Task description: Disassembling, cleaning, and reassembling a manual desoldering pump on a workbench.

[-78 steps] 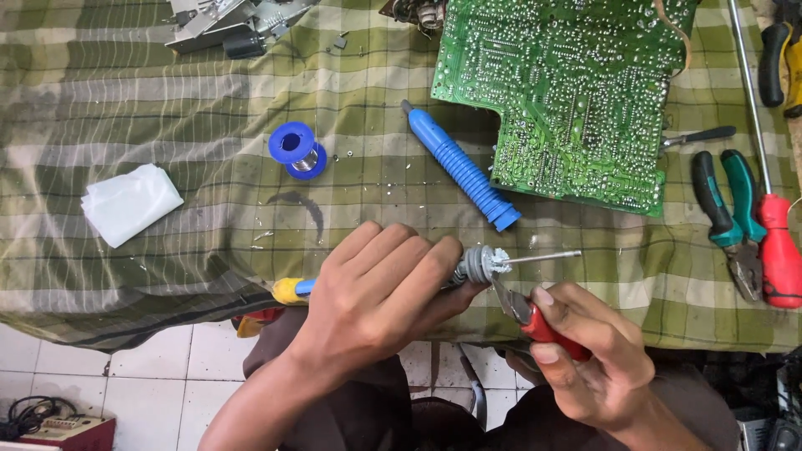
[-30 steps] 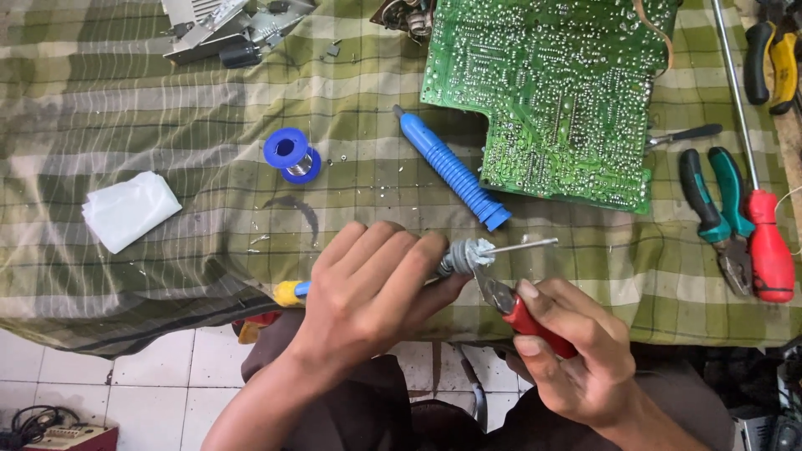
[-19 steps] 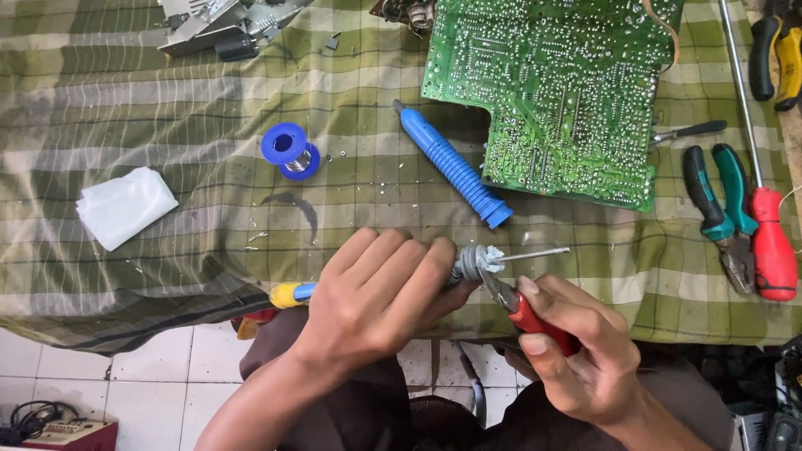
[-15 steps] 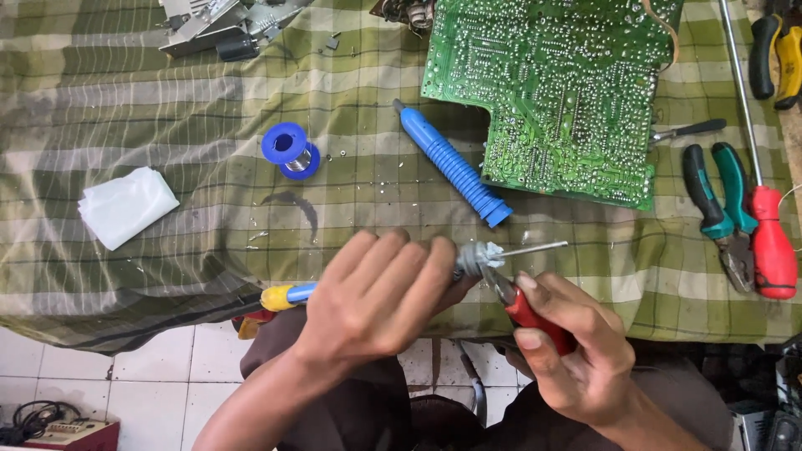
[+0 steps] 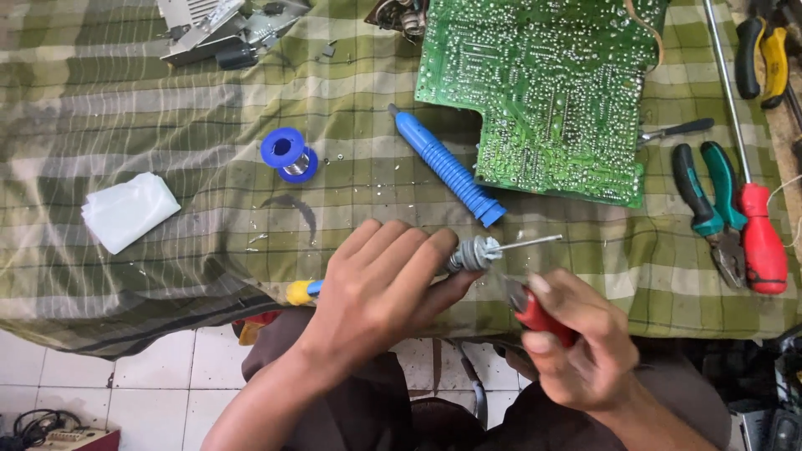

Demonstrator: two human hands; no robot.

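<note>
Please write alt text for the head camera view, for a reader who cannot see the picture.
Seen from above, a left hand grips a soldering iron while the right hand brings a red-handled tool to its metal collar. Beyond them, on a green checked cloth, lie a green circuit board, a blue desoldering pump, a blue solder spool and pliers.

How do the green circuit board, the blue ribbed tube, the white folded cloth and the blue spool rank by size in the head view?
1. Green circuit board, clearly largest.
2. Blue ribbed tube and white folded cloth: the tube is longer, the cloth wider; too alike to rank.
3. Blue spool, smallest.
</note>
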